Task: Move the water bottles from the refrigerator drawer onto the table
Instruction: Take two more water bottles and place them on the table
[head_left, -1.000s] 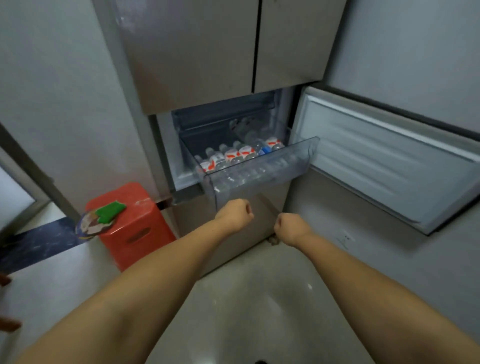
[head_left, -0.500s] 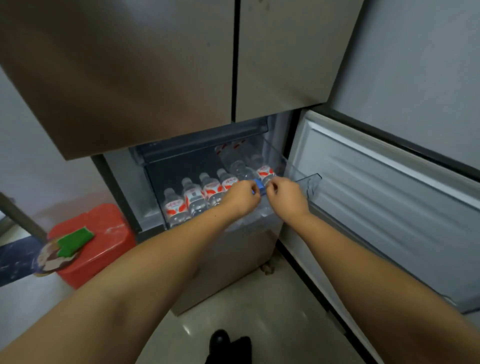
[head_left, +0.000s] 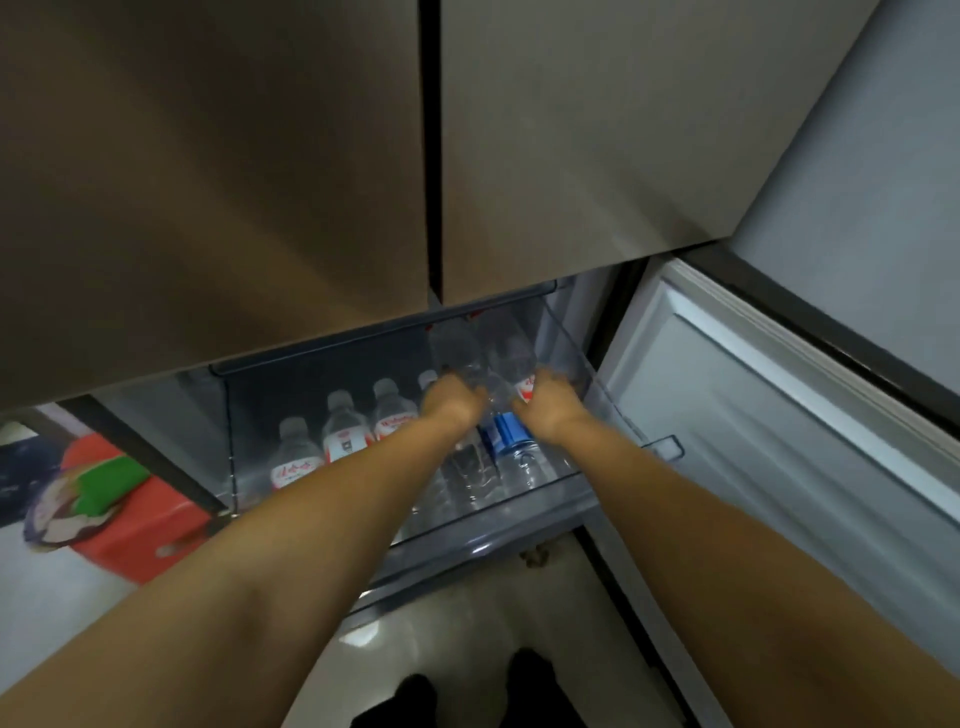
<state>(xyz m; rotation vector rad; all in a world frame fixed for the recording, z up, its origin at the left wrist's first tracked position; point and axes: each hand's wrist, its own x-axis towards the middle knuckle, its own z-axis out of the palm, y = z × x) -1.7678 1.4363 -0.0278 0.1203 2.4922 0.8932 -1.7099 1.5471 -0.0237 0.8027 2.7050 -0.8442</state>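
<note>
Now bottles (head_left: 498, 441) between both hands (head_left: 501, 402).

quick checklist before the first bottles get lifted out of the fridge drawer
1. Drawer pulled out, bottles reachable: ok.
2. Lower door swung clear on the right: ok.
3. Left hand is down among the bottles at the drawer's right end: ok; whether its fingers grip one: cannot tell.
4. Right hand likewise, beside the blue-label bottle: ok; grip: cannot tell.
5. Red-label bottles upright in a row at left, untouched: ok.
6. Table free for them: cannot tell, out of view.
</note>
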